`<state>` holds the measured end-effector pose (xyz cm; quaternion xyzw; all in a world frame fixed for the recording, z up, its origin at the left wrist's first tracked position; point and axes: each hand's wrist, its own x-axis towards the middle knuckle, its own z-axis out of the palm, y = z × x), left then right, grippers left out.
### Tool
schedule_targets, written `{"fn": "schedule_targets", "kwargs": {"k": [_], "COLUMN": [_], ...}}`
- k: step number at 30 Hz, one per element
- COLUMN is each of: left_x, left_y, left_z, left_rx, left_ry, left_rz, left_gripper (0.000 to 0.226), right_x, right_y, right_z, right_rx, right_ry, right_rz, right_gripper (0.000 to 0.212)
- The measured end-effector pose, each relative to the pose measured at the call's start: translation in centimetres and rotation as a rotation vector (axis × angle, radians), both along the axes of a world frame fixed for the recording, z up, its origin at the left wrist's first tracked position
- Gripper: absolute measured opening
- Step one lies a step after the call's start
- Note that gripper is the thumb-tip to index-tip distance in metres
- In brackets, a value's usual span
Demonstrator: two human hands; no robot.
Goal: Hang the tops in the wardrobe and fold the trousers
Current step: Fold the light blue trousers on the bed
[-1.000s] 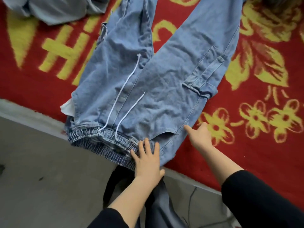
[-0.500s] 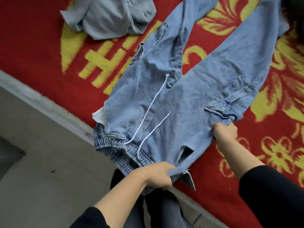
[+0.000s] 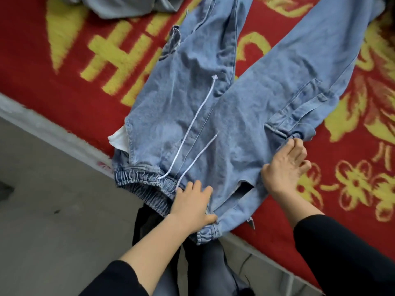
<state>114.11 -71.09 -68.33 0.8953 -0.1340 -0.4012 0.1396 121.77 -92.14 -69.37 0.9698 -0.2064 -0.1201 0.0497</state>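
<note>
Light blue denim trousers (image 3: 245,107) lie spread on a red and yellow patterned blanket (image 3: 64,86), waistband toward me, legs running up and away. Two white drawstrings trail from the elastic waistband (image 3: 139,178). My left hand (image 3: 192,204) presses flat on the waistband near the front opening, fingers straight. My right hand (image 3: 286,165) rests on the trousers' right side just below the cargo pocket (image 3: 299,112); its fingertips touch the pocket's lower edge.
A grey-blue garment (image 3: 128,5) lies crumpled at the top left of the blanket. The bed edge (image 3: 42,127) runs diagonally, with grey floor (image 3: 53,210) below it. Dark grey trousers (image 3: 209,272) hang by my legs under the waistband.
My left hand has let go of the waistband fabric it gripped and now lies flat on it. My right hand stays by the pocket's lower edge, its fingers more spread over the cloth.
</note>
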Motion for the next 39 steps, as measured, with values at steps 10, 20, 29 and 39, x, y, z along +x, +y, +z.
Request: {"fn": "schedule_targets", "kwargs": {"k": [10, 20, 29, 39], "left_x": [-3.3, -2.0, -7.4, -4.0], "left_y": [-4.0, -6.8, -9.5, -10.8], "left_z": [-0.9, 1.3, -0.5, 0.6], "left_rx": [0.108, 0.037, 0.090, 0.145], "left_ry": [-0.135, 0.098, -0.137, 0.103], "left_rz": [-0.131, -0.129, 0.036, 0.134], "left_gripper": [0.068, 0.026, 0.069, 0.045], "right_x": [-0.9, -2.6, -2.9, 0.1], "right_y": [-2.2, -8.0, -6.9, -5.9], "right_z": [-1.5, 2.1, -0.5, 3.4], "right_rx": [0.243, 0.339, 0.718, 1.182], "right_ry": [0.242, 0.253, -0.043, -0.104], "right_rz": [0.008, -0.124, -0.920, -1.020], "right_gripper": [0.037, 0.010, 0.073, 0.023]}}
